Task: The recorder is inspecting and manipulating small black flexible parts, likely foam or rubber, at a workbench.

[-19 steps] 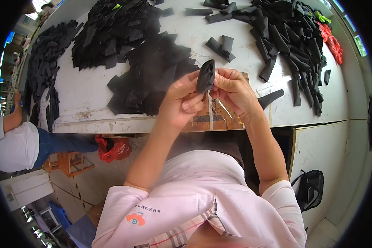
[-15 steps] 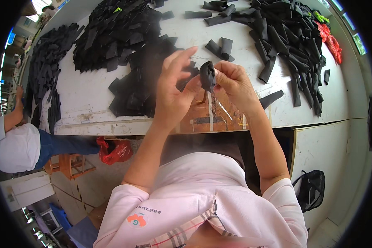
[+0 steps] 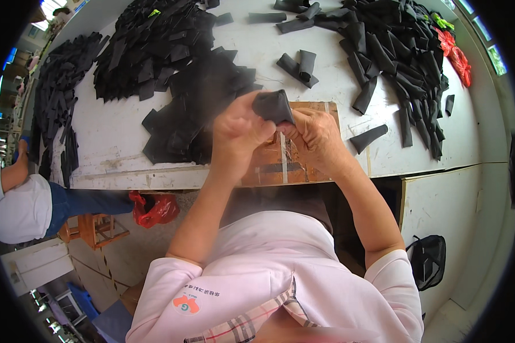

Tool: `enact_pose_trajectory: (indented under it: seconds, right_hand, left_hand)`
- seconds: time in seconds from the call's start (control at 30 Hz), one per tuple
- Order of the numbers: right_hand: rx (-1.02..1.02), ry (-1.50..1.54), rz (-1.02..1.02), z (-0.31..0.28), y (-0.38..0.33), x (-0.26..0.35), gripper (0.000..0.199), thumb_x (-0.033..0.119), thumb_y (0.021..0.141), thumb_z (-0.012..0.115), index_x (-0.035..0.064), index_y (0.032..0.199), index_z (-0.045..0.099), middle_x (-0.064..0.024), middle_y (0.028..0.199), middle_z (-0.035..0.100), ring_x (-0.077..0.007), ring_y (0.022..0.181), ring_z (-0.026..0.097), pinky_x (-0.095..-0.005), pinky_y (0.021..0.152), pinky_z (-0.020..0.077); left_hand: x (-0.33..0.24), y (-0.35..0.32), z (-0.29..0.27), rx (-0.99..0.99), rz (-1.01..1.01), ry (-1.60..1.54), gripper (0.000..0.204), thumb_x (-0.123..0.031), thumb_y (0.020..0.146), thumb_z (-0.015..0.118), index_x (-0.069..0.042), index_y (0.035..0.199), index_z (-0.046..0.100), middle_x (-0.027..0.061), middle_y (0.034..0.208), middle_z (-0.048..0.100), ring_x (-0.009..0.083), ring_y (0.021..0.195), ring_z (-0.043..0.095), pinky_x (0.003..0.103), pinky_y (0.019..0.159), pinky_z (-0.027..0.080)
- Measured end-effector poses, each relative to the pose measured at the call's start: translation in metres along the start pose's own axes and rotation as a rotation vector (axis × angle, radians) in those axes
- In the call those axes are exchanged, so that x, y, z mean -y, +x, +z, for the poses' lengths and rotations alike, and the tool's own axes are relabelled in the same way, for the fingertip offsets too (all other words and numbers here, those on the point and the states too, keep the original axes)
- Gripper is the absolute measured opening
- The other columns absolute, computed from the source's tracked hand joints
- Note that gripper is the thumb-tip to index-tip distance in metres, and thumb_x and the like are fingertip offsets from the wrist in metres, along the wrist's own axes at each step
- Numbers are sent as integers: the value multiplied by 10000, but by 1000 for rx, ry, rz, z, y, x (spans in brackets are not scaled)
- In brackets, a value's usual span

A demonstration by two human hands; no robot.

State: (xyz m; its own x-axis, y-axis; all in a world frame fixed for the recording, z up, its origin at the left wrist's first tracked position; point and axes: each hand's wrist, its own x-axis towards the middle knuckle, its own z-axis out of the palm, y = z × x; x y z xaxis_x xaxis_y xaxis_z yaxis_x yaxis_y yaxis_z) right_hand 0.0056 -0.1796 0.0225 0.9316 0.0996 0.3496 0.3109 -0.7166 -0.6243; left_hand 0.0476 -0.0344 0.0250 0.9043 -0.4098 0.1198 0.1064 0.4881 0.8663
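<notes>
A black fabric tube [image 3: 273, 107] is held up between my two hands over the worn brown board [image 3: 272, 159] on the table. My left hand [image 3: 237, 128] grips its left side, with the thumb at the lower edge and the fingers partly behind the cloth. My right hand [image 3: 320, 136] pinches its right end with curled fingers. Beyond my left hand lies a heap of flat black fabric pieces [image 3: 183, 123]. Past my right hand a single black tube [image 3: 369, 138] rests on the white table, and two more tubes [image 3: 306, 66] lie crossed farther back.
A large pile of black tubes [image 3: 397, 68] covers the table's right side, beside a red plastic bag [image 3: 456, 60]. More black pieces [image 3: 68, 74] are heaped at the far left. Another person [image 3: 23, 203] is there, near a wooden stool [image 3: 97, 230] and a red bag [image 3: 160, 210].
My left fingers, spread before, have come in around the tube. The tube has turned, showing a broad flat side, and my right hand has moved slightly down and closed over its end.
</notes>
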Motion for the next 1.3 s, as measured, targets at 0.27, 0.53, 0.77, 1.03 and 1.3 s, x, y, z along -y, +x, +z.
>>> enact_pose_trajectory:
  seconds: [0.27, 0.53, 0.77, 1.03, 1.3]
  right_hand:
    - [-21, 302, 40, 19, -11, -14, 130, 137, 813, 544, 43, 732, 582, -109, 676, 575, -294, 618, 572, -358, 536, 447]
    - [134, 200, 146, 1, -3, -3, 147, 168, 811, 556, 39, 763, 608, -102, 672, 600, -290, 591, 567, -354, 529, 435]
    - [87, 236, 51, -1, 2, 1, 107, 155, 795, 576, 53, 797, 608, -98, 675, 602, -284, 600, 575, -342, 525, 446]
    - [57, 208, 156, 17, -9, -6, 154, 209, 796, 583, 60, 758, 593, -101, 703, 607, -277, 619, 581, -350, 534, 446]
    - [-25, 37, -26, -9, 5, 9, 232, 216, 772, 602, 39, 646, 521, -89, 583, 507, -273, 587, 538, -363, 513, 408]
  left_hand:
    - [-19, 28, 10, 350, 66, 694, 57, 8, 714, 660, 2, 737, 609, 5, 676, 572, 35, 630, 506, 181, 533, 421]
    - [-21, 14, 18, 118, 199, 376, 100, -92, 775, 649, 0, 796, 618, 0, 666, 586, 38, 629, 523, 171, 567, 428]
    - [-35, 15, 23, 120, 140, 293, 150, -144, 795, 638, 5, 806, 625, -7, 684, 576, 17, 608, 470, 141, 565, 376]
    - [-28, 14, 17, 144, 200, 475, 156, -130, 800, 627, 21, 835, 611, 21, 711, 596, 36, 628, 494, 166, 575, 407]
    - [-33, 17, -3, 92, 114, -424, 156, -164, 820, 574, -29, 891, 604, 86, 909, 583, 197, 896, 538, 346, 858, 400]
